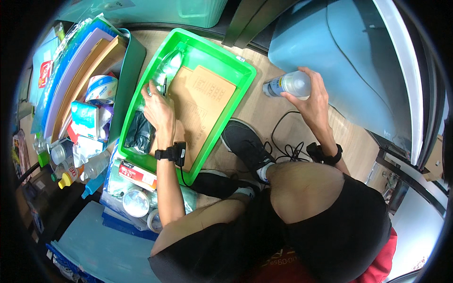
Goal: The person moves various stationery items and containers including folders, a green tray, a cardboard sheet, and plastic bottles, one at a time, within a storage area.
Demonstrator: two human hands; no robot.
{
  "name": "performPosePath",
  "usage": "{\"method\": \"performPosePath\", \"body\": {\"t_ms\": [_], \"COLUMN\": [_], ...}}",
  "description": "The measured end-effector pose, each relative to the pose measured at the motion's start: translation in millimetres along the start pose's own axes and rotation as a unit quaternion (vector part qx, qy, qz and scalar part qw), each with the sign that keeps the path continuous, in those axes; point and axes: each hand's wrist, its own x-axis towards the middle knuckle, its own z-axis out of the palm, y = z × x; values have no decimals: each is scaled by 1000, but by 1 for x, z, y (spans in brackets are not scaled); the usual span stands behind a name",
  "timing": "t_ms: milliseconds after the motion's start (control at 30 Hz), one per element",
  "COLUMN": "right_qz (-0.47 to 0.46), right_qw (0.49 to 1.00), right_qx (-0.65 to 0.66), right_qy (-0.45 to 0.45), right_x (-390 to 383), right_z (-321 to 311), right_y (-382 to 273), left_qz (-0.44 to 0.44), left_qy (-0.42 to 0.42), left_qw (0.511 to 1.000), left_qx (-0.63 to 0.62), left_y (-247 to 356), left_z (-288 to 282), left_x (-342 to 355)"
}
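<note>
My left hand (pixel 159 109) is inside the green tray (pixel 243 75), its fingers curled around the lower end of a clear plastic bottle (pixel 172 62) with a green cap. A slim dark stick (pixel 164 87) stands beside those fingers; whether the hand grips it too is unclear. To the right, my right hand (pixel 315 96) holds a clear bottle (pixel 289 85) with a printed label, tilted on its side above the floor. Flat brown cardboard (pixel 205 101) lies in the tray, and a bundled black plastic bag (pixel 140 133) sits at its left side.
A dark green bin (pixel 130 66) holds folders, boards and a roll of tape (pixel 102 89). Several bottles (pixel 71 173) and clear jars (pixel 136 203) stand lower left. A black cable (pixel 290 153) coils by my shoe (pixel 243 141). A large blue container (pixel 330 52) stands far right.
</note>
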Motion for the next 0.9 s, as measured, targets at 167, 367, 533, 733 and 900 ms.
{"method": "performPosePath", "body": {"t_ms": [167, 367, 533, 733, 900], "right_qz": [-11, -6, 25, -78, -209], "right_qw": [1000, 1000, 998, 995, 974], "right_qx": [3, 2, -4, -49, 15], "right_qy": [4, 0, -50, 27, 82], "right_x": [-3, 2, 4, 3, -2], "right_z": [16, 22, 17, 8, 20], "right_y": [14, 15, 15, 2, -16], "left_qz": [-22, -22, 4, 53, 49], "left_qy": [19, 31, 49, 29, 62], "left_qw": [999, 998, 996, 996, 997], "left_qx": [42, 54, 76, 70, -9], "left_y": [4, 3, 1, 3, -4], "left_z": [9, 16, 17, 2, -13], "left_x": [4, 7, 6, 7, 9]}}
